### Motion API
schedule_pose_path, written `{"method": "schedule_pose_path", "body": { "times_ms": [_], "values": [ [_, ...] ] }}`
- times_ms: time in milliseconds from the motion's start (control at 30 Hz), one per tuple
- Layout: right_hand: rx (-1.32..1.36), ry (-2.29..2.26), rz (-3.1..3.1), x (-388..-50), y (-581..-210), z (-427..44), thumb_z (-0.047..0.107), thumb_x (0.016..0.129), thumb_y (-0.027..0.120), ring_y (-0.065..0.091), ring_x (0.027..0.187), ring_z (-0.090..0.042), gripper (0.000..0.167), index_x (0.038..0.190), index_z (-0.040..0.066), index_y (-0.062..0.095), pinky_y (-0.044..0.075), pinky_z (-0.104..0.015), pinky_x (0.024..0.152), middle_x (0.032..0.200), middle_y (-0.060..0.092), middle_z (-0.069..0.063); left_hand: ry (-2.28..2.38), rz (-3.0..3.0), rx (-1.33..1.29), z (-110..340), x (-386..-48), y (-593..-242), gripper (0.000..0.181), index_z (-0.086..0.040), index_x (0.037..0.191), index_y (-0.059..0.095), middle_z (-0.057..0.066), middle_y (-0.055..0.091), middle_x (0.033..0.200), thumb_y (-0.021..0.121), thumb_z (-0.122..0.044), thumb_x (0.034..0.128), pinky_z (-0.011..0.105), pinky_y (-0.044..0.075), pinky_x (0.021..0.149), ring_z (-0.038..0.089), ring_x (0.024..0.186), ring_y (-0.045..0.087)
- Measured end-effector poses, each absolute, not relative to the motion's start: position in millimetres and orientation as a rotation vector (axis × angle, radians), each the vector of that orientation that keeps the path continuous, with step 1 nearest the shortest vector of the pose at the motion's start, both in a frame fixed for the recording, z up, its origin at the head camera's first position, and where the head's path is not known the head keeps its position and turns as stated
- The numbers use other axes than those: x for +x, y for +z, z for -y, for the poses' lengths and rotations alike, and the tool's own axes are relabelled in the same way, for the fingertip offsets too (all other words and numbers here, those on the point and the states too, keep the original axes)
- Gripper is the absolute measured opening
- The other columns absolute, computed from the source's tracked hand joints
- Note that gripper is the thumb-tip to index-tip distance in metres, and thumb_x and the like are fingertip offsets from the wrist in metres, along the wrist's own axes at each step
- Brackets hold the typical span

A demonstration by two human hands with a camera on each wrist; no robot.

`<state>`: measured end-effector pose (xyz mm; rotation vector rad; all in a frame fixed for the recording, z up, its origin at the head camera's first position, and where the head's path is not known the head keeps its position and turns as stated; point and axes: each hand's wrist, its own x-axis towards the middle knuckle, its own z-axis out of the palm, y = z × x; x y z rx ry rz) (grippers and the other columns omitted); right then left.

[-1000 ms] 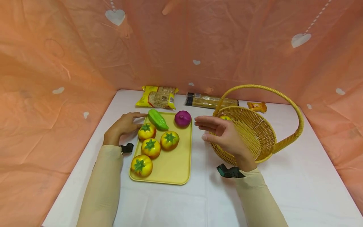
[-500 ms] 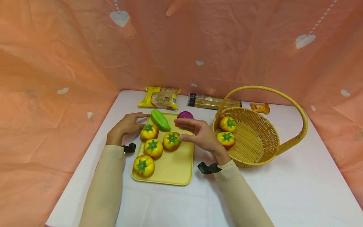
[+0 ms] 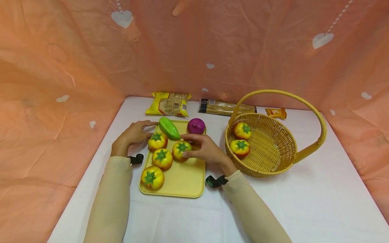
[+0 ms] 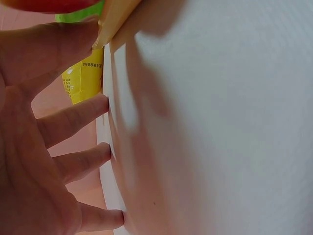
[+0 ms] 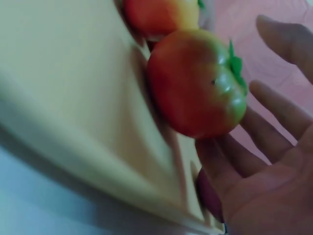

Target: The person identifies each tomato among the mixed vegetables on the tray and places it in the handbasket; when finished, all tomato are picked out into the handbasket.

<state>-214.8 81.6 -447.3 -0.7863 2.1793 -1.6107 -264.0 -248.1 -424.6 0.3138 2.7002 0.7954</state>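
Observation:
My left hand (image 3: 130,137) rests at the left edge of the yellow tray (image 3: 188,179). In the left wrist view its fingers are spread, fingertips on the white cloth, with the thumb against the tray's rim. On the tray lie several yellow-red tomatoes, a green pepper-like vegetable (image 3: 169,128) and a purple onion (image 3: 196,126). My right hand (image 3: 208,148) reaches over the tray around the rightmost tomato (image 3: 181,147). The right wrist view shows loosely extended fingers beside that tomato (image 5: 190,85), the thumb apart from it; it sits on the tray.
A wicker basket (image 3: 267,173) with a tall handle stands to the right, holding two tomatoes (image 3: 242,131) along its left side. Behind are yellow snack bags (image 3: 170,104), a packet of dry noodles (image 3: 226,108) and a small orange packet (image 3: 276,113).
My right hand has moved left from over the basket to the rightmost tomato on the tray, uncovering the two tomatoes in the basket. The left hand stays at the tray's edge.

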Motion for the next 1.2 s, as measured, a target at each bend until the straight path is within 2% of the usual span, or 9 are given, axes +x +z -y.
{"method": "schedule_pose_path", "body": {
  "times_ms": [100, 233, 500, 700, 867, 1067, 1200],
  "values": [
    [-0.784, -1.507, -2.225, -215, -450, -82, 0.011, 0.093, 0.088, 0.064, 0.137, -0.022, 0.06, 0.149, 0.011, 0.068, 0.047, -0.042, 0.124, 0.149, 0.07, -0.007, 0.798, -2.703, 0.314, 248, -263, -425, 0.058, -0.015, 0.162, 0.056, 0.025, 0.045, 0.17, 0.065, -0.017, 0.1049, 0.074, 0.022, 0.131, 0.055, 0.161, 0.03],
    [-0.789, -1.441, -2.238, -217, -452, -84, 0.007, 0.094, 0.085, 0.064, 0.134, -0.022, 0.057, 0.148, 0.013, 0.069, 0.049, -0.041, 0.122, 0.149, 0.07, -0.006, 0.8, -2.706, 0.313, 248, -263, -425, 0.058, -0.015, 0.162, 0.055, 0.025, 0.045, 0.17, 0.064, -0.017, 0.1051, 0.075, 0.022, 0.13, 0.055, 0.161, 0.03],
    [-0.776, -1.455, -2.243, -216, -455, -86, 0.0, 0.095, 0.081, 0.067, 0.136, -0.029, 0.055, 0.147, 0.011, 0.07, 0.055, -0.043, 0.117, 0.146, 0.072, -0.01, 0.794, -2.701, 0.318, 248, -265, -426, 0.058, -0.015, 0.162, 0.055, 0.023, 0.045, 0.17, 0.064, -0.016, 0.1051, 0.076, 0.022, 0.129, 0.055, 0.16, 0.03],
    [-0.747, -1.506, -2.246, -213, -452, -84, 0.006, 0.096, 0.083, 0.072, 0.129, -0.032, 0.052, 0.146, 0.009, 0.07, 0.059, -0.043, 0.111, 0.142, 0.073, -0.016, 0.784, -2.694, 0.319, 248, -265, -426, 0.057, -0.015, 0.163, 0.055, 0.022, 0.044, 0.171, 0.064, -0.018, 0.1061, 0.076, 0.021, 0.129, 0.055, 0.161, 0.029],
    [-0.726, -1.544, -2.248, -209, -449, -84, 0.007, 0.097, 0.083, 0.073, 0.13, -0.031, 0.048, 0.144, 0.008, 0.071, 0.06, -0.039, 0.11, 0.143, 0.072, -0.014, 0.792, -2.691, 0.311, 247, -265, -426, 0.057, -0.016, 0.163, 0.055, 0.022, 0.045, 0.171, 0.064, -0.019, 0.1064, 0.077, 0.021, 0.129, 0.056, 0.16, 0.03],
    [-0.759, -1.607, -2.229, -195, -432, -89, 0.006, 0.096, 0.084, 0.072, 0.131, -0.034, 0.049, 0.144, 0.005, 0.07, 0.06, -0.04, 0.11, 0.145, 0.071, -0.015, 0.786, -2.696, 0.31, 248, -265, -427, 0.057, -0.016, 0.162, 0.055, 0.022, 0.046, 0.17, 0.065, -0.021, 0.1059, 0.077, 0.023, 0.128, 0.056, 0.159, 0.032],
    [-0.775, -1.668, -2.235, -185, -416, -99, 0.006, 0.095, 0.084, 0.072, 0.13, -0.032, 0.049, 0.143, 0.007, 0.071, 0.06, -0.039, 0.11, 0.143, 0.071, -0.012, 0.785, -2.7, 0.309, 249, -265, -426, 0.058, -0.015, 0.162, 0.055, 0.024, 0.045, 0.17, 0.064, -0.019, 0.105, 0.077, 0.024, 0.128, 0.057, 0.159, 0.032]
  ]
}}
